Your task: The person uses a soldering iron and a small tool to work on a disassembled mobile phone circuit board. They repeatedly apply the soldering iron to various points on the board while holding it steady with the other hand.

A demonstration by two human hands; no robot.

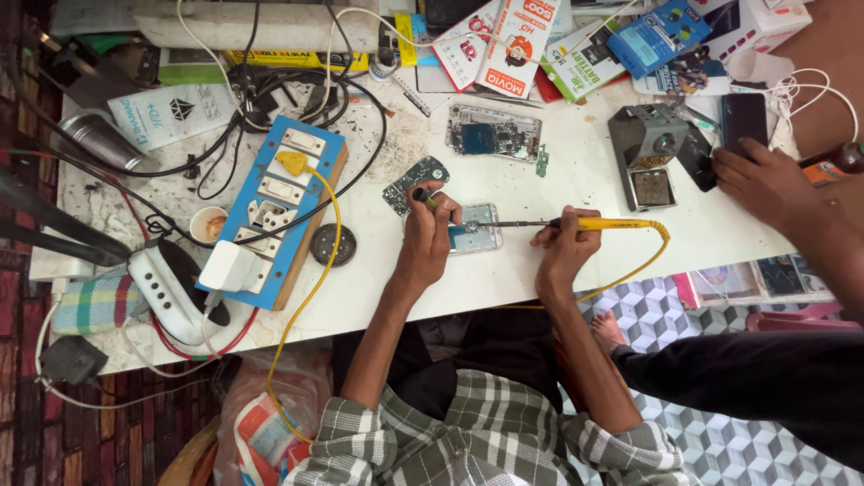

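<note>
Hands over opened phone – right hand gripping yellow soldering iron, left hand pinching small tool

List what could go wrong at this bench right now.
1. The soldering iron in the right hand has its tip at the opened phone, close beside the left hand; a slip might burn fingers or board.
2. Its yellow cord drops over the table edge and may snag.
3. Another person's hand rests near the iron stand, so a bump is possible.
</note>
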